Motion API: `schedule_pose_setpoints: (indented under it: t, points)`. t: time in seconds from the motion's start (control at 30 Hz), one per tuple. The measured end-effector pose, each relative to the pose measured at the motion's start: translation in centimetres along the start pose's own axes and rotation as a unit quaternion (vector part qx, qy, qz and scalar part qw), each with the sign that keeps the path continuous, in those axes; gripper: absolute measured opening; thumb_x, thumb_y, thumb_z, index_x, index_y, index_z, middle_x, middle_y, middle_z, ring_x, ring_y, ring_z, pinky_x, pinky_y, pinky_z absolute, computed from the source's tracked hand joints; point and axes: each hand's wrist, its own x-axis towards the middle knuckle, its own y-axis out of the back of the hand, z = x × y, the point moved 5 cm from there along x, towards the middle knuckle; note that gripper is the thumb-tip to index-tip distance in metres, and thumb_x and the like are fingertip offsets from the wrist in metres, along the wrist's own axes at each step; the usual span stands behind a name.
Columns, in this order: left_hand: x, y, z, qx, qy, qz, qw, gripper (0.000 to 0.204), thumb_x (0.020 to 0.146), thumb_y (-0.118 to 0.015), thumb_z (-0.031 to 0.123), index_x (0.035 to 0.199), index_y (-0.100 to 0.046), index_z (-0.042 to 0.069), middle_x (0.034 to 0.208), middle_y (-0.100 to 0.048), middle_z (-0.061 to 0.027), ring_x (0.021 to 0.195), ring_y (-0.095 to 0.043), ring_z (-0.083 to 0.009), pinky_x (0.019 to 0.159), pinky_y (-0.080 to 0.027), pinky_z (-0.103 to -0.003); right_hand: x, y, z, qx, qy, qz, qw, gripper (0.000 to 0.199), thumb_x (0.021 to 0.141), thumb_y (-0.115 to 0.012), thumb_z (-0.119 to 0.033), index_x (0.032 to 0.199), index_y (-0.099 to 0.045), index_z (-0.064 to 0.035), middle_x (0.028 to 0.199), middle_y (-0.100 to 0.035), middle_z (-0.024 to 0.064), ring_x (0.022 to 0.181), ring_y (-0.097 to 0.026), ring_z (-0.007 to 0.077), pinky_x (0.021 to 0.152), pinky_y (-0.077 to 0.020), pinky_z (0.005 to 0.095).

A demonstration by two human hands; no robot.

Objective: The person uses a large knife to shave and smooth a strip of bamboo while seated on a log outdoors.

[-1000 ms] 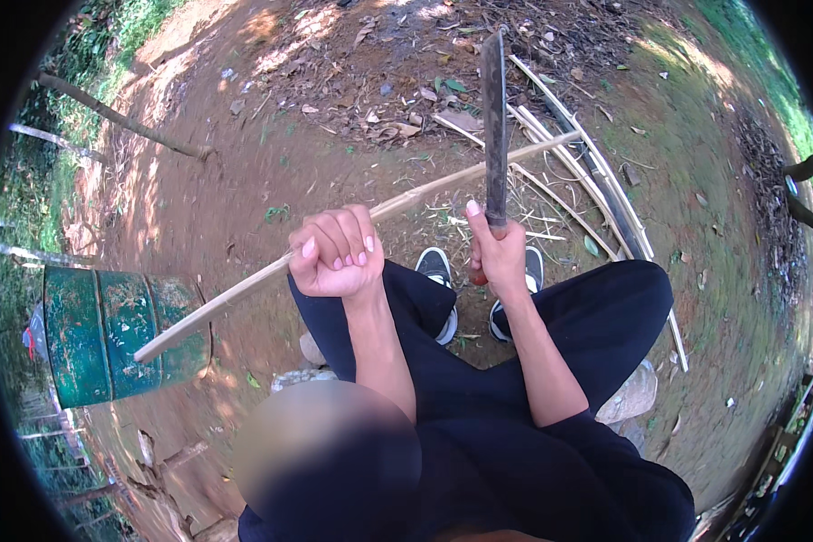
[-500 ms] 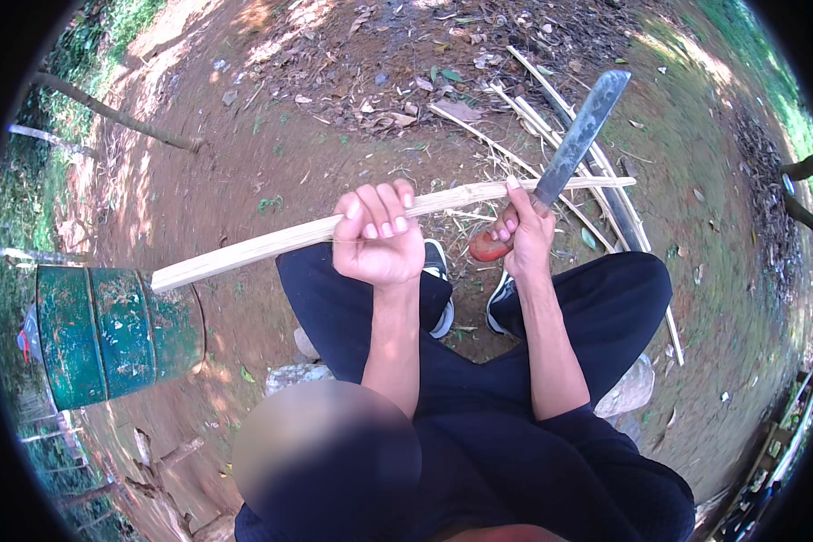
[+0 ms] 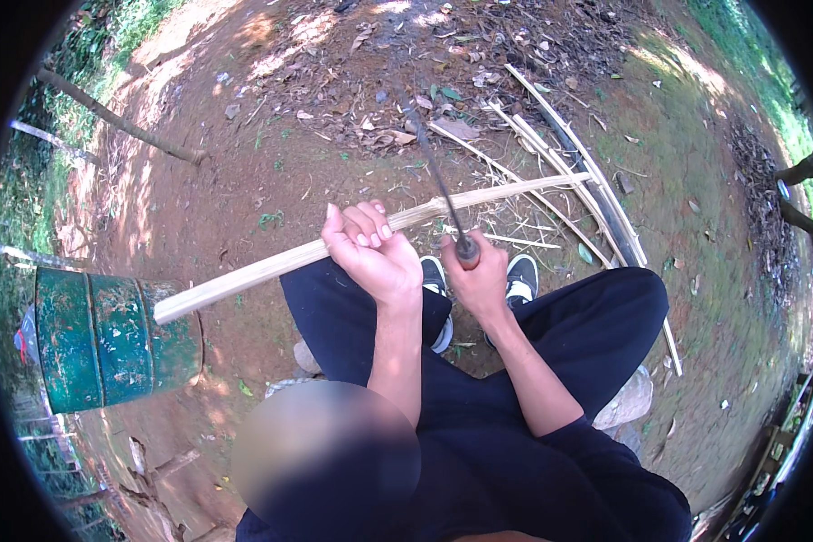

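Note:
My left hand (image 3: 381, 262) is closed around a long pale split strip of wood (image 3: 253, 274), which looks like bamboo. Its thick squared end points to the lower left, and the thinner end reaches right over other strips. A machete (image 3: 434, 167) is in my right hand (image 3: 481, 282), which is wrapped round its handle. The blade shows almost edge-on, pointing up and away, and crosses the strip near a knot. Whether the edge touches the wood I cannot tell.
Several pale strips (image 3: 551, 144) and a dark pole (image 3: 616, 217) lie on the ground at the right, with shavings around them. A green rusty drum (image 3: 108, 339) stands at the left. Dry leaves (image 3: 393, 135) cover the soil ahead. Stones (image 3: 625, 399) lie beside my legs.
My right hand has moved left and a little down, its thumb coming off the strip. The machete has swung from pointing up-right to edge-on across the strip. The strip has shifted slightly down.

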Motion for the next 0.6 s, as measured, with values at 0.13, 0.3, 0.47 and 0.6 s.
schedule_pose_setpoints:
  t: [0.13,0.3,0.47,0.6]
  points:
    - [-1.0,-1.0,0.3,0.018,-0.015,-0.031,0.999,0.043,0.1,-0.041,0.019,0.058,-0.03,0.017,0.051,-0.031,0.0015,0.052,-0.034,-0.0116,0.076,-0.036,-0.033,-0.4,-0.8,0.2,-0.039,0.084,0.029,0.995,0.019,0.08,-0.069,-0.014,0.078,-0.057,-0.0001,0.056,-0.057,0.0192,0.054,-0.064,0.0358,0.052,-0.0476,0.0406]
    - [-1.4,-1.1,-0.5,-0.016,0.031,-0.056,0.998,0.043,0.099,-0.042,0.018,0.057,-0.032,0.017,0.051,-0.033,0.0007,0.054,-0.037,-0.013,0.078,-0.036,-0.034,0.3,-0.2,2.3,-0.056,0.094,0.066,0.992,0.018,0.077,-0.071,-0.009,0.08,-0.056,-0.0008,0.06,-0.059,0.0211,0.061,-0.064,0.0403,0.053,-0.0479,0.0444]
    - [-2.0,-0.4,-2.9,-0.061,0.091,-0.045,0.993,0.042,0.099,-0.04,0.018,0.058,-0.034,0.016,0.053,-0.034,0.0003,0.058,-0.039,-0.0136,0.082,-0.034,-0.036,1.2,0.6,4.6,-0.082,0.127,0.125,0.981,0.02,0.075,-0.07,-0.007,0.077,-0.052,-0.0016,0.06,-0.059,0.0215,0.061,-0.064,0.0416,0.052,-0.0472,0.0468]
    - [-2.1,-0.7,-3.3,-0.045,0.087,-0.034,0.995,0.043,0.098,-0.044,0.016,0.056,-0.035,0.016,0.051,-0.036,-0.0004,0.057,-0.041,-0.0143,0.08,-0.036,-0.036,1.8,0.7,5.5,-0.106,0.119,0.13,0.979,0.019,0.074,-0.069,-0.006,0.08,-0.051,-0.0028,0.06,-0.059,0.0214,0.06,-0.063,0.0419,0.052,-0.0476,0.0468]
